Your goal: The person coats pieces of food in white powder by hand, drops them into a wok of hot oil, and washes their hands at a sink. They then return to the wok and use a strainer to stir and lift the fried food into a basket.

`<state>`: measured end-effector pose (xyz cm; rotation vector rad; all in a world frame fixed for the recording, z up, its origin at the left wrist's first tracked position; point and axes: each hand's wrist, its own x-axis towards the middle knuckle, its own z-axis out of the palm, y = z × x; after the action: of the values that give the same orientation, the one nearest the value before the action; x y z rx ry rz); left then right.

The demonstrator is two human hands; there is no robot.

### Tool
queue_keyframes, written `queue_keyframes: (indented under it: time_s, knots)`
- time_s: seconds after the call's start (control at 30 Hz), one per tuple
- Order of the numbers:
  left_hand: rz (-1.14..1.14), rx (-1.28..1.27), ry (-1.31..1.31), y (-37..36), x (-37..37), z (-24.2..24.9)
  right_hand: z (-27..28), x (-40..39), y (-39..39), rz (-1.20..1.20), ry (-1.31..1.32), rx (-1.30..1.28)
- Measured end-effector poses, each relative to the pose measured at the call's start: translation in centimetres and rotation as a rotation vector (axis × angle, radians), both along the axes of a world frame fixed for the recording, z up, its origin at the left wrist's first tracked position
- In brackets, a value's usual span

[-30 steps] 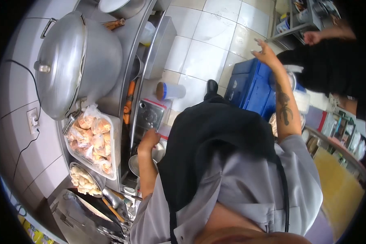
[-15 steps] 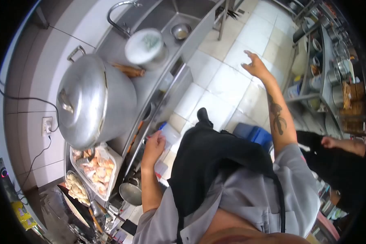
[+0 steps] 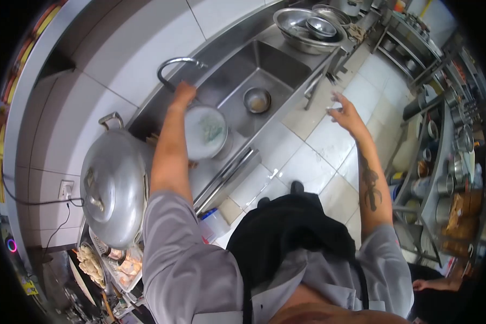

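My left hand (image 3: pixel 184 93) is at the base of the curved faucet (image 3: pixel 170 63), its fingers closed around the fitting there. Just below it stands a white-lidded container (image 3: pixel 204 131) beside the sink (image 3: pixel 229 86). Inside the sink basin rests a small metal bowl (image 3: pixel 257 100) with something pale in it. Out to the right, my right hand (image 3: pixel 344 112) hangs over the tiled floor, fingers apart and holding nothing.
A large lidded pot (image 3: pixel 110 189) stands left on the counter, with a basket of raw meat (image 3: pixel 127 267) below it. Large metal bowls (image 3: pixel 302 32) sit beyond the sink. Shelves (image 3: pixel 434 162) line the right; another person's hand (image 3: pixel 420 284) shows lower right.
My left hand has moved up and forward from beside the counter edge to the faucet. My right hand stays raised, open. The view has shifted toward the sink.
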<state>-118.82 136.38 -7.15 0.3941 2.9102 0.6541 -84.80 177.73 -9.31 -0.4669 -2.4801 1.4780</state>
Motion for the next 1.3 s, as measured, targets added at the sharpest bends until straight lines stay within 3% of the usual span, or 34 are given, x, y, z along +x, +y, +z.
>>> queue_keyframes:
  time_s: [0.03, 0.13, 0.23, 0.33, 0.4, 0.47, 0.53, 0.6, 0.67, 0.73, 0.77, 0.83, 0.87, 0.93, 1.0, 1.07, 1.17, 1.27, 1.3]
  knots:
    - [-0.004, -0.049, -0.066, 0.0, -2.4, -1.0, -1.2, -1.2, 1.3, 0.033, 0.076, -0.102]
    - [0.228, 0.166, 0.135, -0.3, -6.4, -4.8, 0.0, -5.5, 3.4, 0.054, 0.043, -0.305]
    - [0.287, 0.341, 0.065, -1.8, -10.7, -9.1, -0.6, -12.3, 6.5, 0.154, 0.046, -0.423]
    - [0.226, 0.15, -0.05, -0.3, -8.0, -7.4, -0.3, -18.1, 6.3, 0.26, -0.029, -0.496]
    - [-0.138, -0.354, 0.191, -1.4, -10.9, -14.0, -0.9, -21.5, 5.2, 0.371, -0.104, -0.523]
    - [-0.139, -0.426, -0.091, 2.7, -6.4, -9.9, -3.7, -25.2, 3.4, 0.502, -0.175, -0.594]
    - [-0.09, -0.178, -0.113, 3.9, -5.7, -12.4, -5.8, -27.7, 0.7, 0.557, -0.284, -0.744]
    - [-0.006, -0.196, -0.051, 8.2, -2.5, -8.8, -7.3, -29.1, -3.3, 0.523, -0.432, -0.961]
    - [0.227, 0.253, 0.346, 10.7, -1.7, -12.4, -11.7, -30.7, -7.0, 0.575, -0.558, -1.118]
    - [0.373, 0.534, -0.061, 13.1, 0.8, -7.8, -14.5, -31.7, -11.7, 0.547, -0.71, -1.265]
    - [0.437, 0.68, -0.268, 14.4, 2.0, -6.1, -15.0, -32.3, -13.5, 0.597, -0.649, -1.383]
    - [0.601, 0.66, -0.064, 16.6, 4.0, -7.1, -15.5, -34.2, -17.3, 0.69, -0.522, -1.622]
    - [0.685, 0.642, 0.037, 17.4, 4.8, -7.7, -16.1, -35.2, -19.7, 0.966, -0.314, -1.884]
    - [0.632, 0.887, 0.383, 18.5, 5.9, -8.8, -16.5, -38.7, -22.8, 1.106, -0.16, -1.896]
    - [0.675, 1.183, 0.455, 19.0, 6.0, -8.8, -15.9, -42.1, -23.2, 0.839, -0.283, -1.402]
    - [0.807, 1.555, 0.219, 19.3, 5.4, -6.7, -14.3, -40.2, -23.4, 0.827, -0.171, -1.539]
    - [0.838, 1.785, -0.033, 18.0, 2.3, -8.6, -16.2, -41.6, -21.0, 0.974, -0.306, -1.569]
    - [0.993, 1.978, -0.101, 18.4, -0.1, -10.5, -9.3, -36.8, -19.8, 0.61, -0.378, -1.11]
    - [0.976, 2.038, -0.178, 18.3, -0.7, -11.4, -8.1, -36.1, -19.4, 0.529, -0.436, -1.18]
